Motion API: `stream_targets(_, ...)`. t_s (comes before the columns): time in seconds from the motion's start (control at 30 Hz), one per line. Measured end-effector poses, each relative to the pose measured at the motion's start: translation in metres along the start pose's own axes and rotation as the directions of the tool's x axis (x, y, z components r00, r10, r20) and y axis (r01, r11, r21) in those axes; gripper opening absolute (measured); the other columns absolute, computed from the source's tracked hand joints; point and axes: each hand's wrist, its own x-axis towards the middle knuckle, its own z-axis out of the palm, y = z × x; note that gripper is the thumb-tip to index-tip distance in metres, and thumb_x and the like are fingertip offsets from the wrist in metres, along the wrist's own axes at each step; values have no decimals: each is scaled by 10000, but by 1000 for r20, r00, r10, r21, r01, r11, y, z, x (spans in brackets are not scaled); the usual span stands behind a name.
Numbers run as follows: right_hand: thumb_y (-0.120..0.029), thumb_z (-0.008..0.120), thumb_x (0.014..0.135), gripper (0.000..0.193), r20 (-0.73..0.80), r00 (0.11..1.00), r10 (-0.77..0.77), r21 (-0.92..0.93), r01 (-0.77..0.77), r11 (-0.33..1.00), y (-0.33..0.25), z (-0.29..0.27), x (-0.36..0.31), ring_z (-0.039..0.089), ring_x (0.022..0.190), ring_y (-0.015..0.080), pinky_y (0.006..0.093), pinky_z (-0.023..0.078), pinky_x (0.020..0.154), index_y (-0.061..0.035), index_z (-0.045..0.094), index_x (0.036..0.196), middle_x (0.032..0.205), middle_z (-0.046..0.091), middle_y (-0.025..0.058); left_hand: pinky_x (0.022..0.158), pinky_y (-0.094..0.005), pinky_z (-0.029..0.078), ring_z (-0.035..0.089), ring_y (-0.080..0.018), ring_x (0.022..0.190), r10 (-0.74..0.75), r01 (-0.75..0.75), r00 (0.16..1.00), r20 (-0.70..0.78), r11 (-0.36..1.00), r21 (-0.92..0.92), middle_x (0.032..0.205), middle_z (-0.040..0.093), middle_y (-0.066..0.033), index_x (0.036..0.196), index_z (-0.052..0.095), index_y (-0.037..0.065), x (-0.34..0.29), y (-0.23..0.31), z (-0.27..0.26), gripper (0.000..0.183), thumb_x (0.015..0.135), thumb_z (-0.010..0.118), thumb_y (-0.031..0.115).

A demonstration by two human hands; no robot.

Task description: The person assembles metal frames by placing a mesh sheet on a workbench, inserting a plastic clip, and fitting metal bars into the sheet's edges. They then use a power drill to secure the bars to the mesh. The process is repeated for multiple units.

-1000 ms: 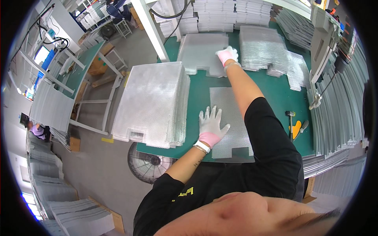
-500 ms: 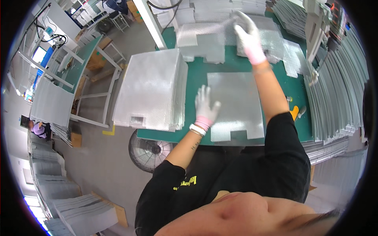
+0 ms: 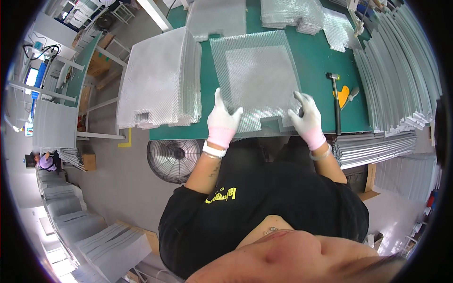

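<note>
A translucent mesh sheet (image 3: pixel 257 38) lies over a grey perforated sheet (image 3: pixel 259 70) on the green worktable, slightly askew to it. Both have a notch along the near edge. At the sheets' left edge is my left hand (image 3: pixel 222 120), in a white and pink glove, its index finger stretched forward and thumb spread toward the mesh. Opposite, my right hand (image 3: pixel 309 120), gloved alike, is at the near right edge, with thumb and bent fingers apart. Both hands are open; whether the fingertips press on the mesh is hard to tell.
A tall stack of sheets (image 3: pixel 153 75) stands left on the table (image 3: pixel 314 52). More sheets (image 3: pixel 217 19) lie at the back. To the right are a hammer (image 3: pixel 336 101), a yellow tool (image 3: pixel 340 96) and upright panels (image 3: pixel 401 75). A fan (image 3: pixel 173 160) stands below left.
My right hand has come back from the far sheets to the near right edge. A mesh sheet now covers the grey sheet. My view has shifted, and the left hand stays at the left edge.
</note>
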Motion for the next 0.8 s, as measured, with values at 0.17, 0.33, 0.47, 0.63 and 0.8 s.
stream_targets(0.17, -198, 731, 805, 526, 107, 990, 87, 6, -89, 996, 31, 12, 8, 603, 1124, 359, 403, 501, 967, -42, 592, 1287, 1215, 599, 186, 934, -424, 521, 647, -403, 1079, -48, 42, 990, 131, 998, 49, 1232, 621, -281, 1518, 224, -44, 16, 2, 20, 952, 821, 749, 339)
stream_targets(0.33, -224, 725, 815, 519, 122, 986, 112, -12, -111, 994, 43, 15, 5, 604, 1119, 356, 397, 502, 965, -42, 598, 1284, 1210, 602, 184, 980, -418, 497, 623, -390, 1136, -78, 58, 980, 185, 992, 109, 1289, 592, -277, 1530, 208, -45, 23, 2, 29, 960, 838, 725, 371)
stream_targets(0.47, -241, 718, 822, 517, 137, 980, 147, -12, -147, 989, 45, 16, 6, 604, 1120, 354, 396, 502, 964, -44, 602, 1286, 1209, 605, 179, 998, -409, 487, 617, -384, 1155, -96, 70, 973, 211, 989, 128, 1304, 589, -270, 1541, 193, -43, 28, 0, 34, 974, 839, 723, 376)
stream_targets(0.63, -241, 716, 823, 514, 156, 978, 137, 8, -140, 990, 48, 12, 10, 606, 1119, 349, 395, 503, 961, -45, 605, 1285, 1213, 605, 169, 1003, -404, 485, 611, -380, 1171, -133, 109, 963, 236, 987, 115, 1314, 586, -267, 1542, 197, -39, 29, 4, 27, 974, 840, 724, 384)
stream_targets(0.8, -238, 723, 828, 529, 170, 976, 139, -40, -134, 990, 45, 13, 11, 607, 1120, 345, 396, 512, 947, -57, 589, 1306, 1238, 593, 163, 981, -407, 498, 619, -375, 1155, -99, 67, 973, 207, 985, 156, 1322, 580, -259, 1542, 208, -29, 28, 0, 36, 970, 837, 726, 389)
